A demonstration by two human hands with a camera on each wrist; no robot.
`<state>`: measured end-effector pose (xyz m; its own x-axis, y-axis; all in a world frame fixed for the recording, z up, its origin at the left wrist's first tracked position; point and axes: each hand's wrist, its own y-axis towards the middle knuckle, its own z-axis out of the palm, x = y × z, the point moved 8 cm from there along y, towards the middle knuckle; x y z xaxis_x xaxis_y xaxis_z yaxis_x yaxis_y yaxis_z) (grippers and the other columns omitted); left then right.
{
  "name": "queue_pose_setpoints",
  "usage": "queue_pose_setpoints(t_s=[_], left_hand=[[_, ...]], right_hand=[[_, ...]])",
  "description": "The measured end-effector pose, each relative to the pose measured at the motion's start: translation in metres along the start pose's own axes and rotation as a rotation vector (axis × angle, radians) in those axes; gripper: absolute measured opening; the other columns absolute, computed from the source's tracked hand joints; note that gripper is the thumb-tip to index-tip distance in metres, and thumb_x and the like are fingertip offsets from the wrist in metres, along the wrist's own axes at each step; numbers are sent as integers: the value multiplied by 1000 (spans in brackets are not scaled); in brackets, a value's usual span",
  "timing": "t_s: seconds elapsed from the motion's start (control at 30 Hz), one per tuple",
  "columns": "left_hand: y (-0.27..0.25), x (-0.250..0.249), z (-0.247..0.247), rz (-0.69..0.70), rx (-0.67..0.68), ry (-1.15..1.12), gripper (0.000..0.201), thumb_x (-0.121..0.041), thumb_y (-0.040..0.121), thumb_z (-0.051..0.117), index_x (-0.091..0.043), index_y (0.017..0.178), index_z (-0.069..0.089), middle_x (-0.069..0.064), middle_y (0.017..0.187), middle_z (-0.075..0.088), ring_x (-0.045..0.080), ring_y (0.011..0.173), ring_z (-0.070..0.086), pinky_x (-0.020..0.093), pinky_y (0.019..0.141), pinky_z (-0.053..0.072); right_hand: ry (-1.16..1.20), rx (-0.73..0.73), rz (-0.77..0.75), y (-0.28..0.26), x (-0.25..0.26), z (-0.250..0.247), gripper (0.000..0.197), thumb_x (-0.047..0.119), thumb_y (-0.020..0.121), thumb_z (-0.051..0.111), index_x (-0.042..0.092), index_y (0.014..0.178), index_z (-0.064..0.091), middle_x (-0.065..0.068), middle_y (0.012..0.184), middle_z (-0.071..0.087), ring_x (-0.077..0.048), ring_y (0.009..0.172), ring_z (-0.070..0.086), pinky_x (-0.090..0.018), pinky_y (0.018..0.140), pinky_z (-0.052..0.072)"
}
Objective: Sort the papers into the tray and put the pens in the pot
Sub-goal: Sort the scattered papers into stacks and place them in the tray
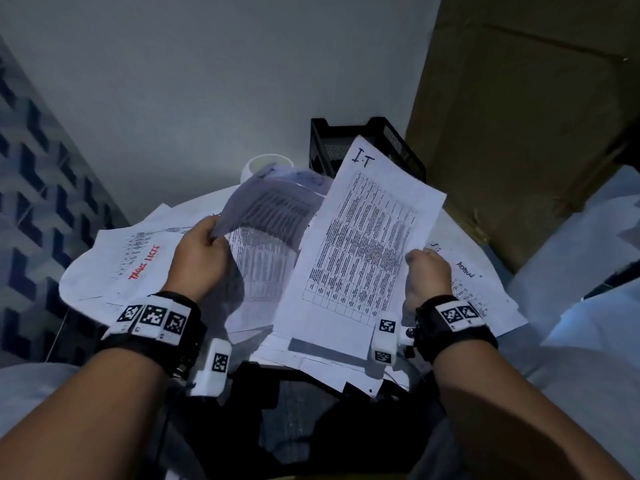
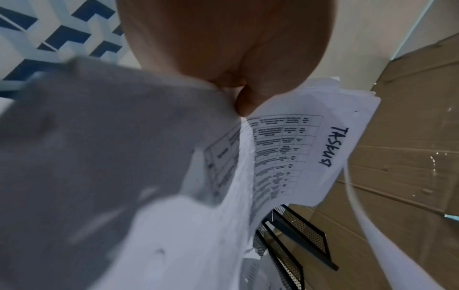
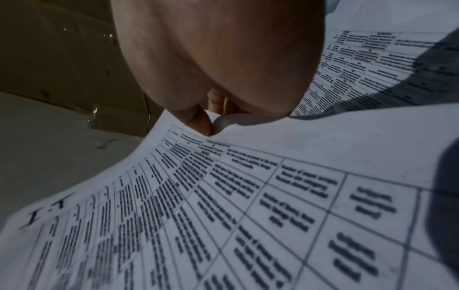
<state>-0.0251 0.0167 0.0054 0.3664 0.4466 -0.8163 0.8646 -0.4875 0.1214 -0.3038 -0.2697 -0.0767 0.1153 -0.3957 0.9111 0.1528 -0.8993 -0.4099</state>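
We see a round white table [image 1: 464,233], nearly buried under loose printed papers [image 1: 481,292]. One sheet with red handwriting [image 1: 138,261] lies at its left edge, partly overhanging; others spill over the near edge. At the far side a black mesh tray [image 1: 398,140] stands on it, with a white pot [image 1: 266,164] just beside the tray on its left.

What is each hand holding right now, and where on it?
Right hand pinches the I.T sheet at its right edge. Left hand grips a curled sheet at its left edge.
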Motion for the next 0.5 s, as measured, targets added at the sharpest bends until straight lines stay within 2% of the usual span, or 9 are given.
queue_pose_setpoints(t_s=[0.03, 0.07, 0.1, 0.17, 0.27, 0.3, 0.37, 0.43, 0.5], left_hand=[[-1, -1, 2, -25, 12, -63, 23, -1, 93, 43, -16, 89, 60, 4, 73, 59, 6, 63, 54, 21, 55, 42], [-3, -3, 6, -58, 30, -150, 25, 1, 92, 43, -15, 89, 62, 3, 70, 58, 6, 56, 51, 20, 50, 42], [-4, -3, 10, -98, 53, -244, 26, 2, 92, 43, -13, 92, 64, 4, 69, 58, 10, 55, 51, 22, 49, 43], [-8, -4, 21, -153, 108, -355, 27, 5, 93, 44, -7, 100, 67, 8, 74, 61, 17, 63, 55, 25, 54, 43], [-16, -6, 36, -180, 180, -397, 28, -1, 99, 46, -13, 95, 70, -8, 70, 69, 13, 63, 60, 21, 56, 45], [-17, -4, 40, -194, 205, -408, 27, -9, 102, 46, -15, 90, 69, -12, 68, 69, 12, 63, 62, 20, 56, 46], [-21, -1, 53, -228, 288, -420, 33, -38, 104, 48, -17, 94, 72, -11, 85, 76, 15, 81, 73, 26, 72, 52], [-22, 6, 65, -216, 367, -351, 39, -55, 101, 50, -22, 105, 73, -5, 102, 77, 20, 97, 72, 35, 84, 53], [-24, 7, 69, -127, 374, -228, 28, -51, 103, 53, -30, 113, 67, -12, 108, 72, 15, 102, 68, 32, 85, 50]], right_hand=[[-12, 31, 13, 2, -5, 6, 21, 5, 95, 53, -11, 109, 58, -28, 83, 50, -38, 94, 61, -41, 94, 40], [-24, 51, 25, -2, -7, 11, 11, 5, 96, 53, -3, 96, 61, -13, 73, 47, -31, 77, 54, -34, 85, 40], [-20, 68, 41, -4, -13, 18, 14, 5, 97, 53, 7, 85, 59, -2, 69, 42, -24, 66, 47, -31, 67, 35], [5, 144, 61, -8, -23, 33, 26, 4, 98, 53, 18, 75, 51, 5, 69, 42, -16, 59, 39, -25, 59, 37], [20, 265, 99, -16, -37, 59, 13, 6, 94, 55, 13, 83, 58, -4, 74, 57, -21, 64, 52, -30, 65, 46], [20, 303, 103, -18, -42, 68, 4, 9, 89, 59, 11, 92, 61, -12, 85, 63, -25, 75, 59, -36, 73, 51], [-8, 339, 105, -20, -51, 82, 19, 13, 84, 63, 13, 102, 62, -18, 109, 64, -30, 95, 60, -43, 89, 50], [-44, 327, 100, -21, -58, 86, 18, 8, 90, 62, 16, 106, 61, -14, 111, 63, -27, 93, 57, -38, 86, 47], [-66, 309, 97, -21, -64, 85, 17, 4, 93, 60, 15, 106, 60, -15, 107, 62, -23, 82, 54, -32, 76, 45]])
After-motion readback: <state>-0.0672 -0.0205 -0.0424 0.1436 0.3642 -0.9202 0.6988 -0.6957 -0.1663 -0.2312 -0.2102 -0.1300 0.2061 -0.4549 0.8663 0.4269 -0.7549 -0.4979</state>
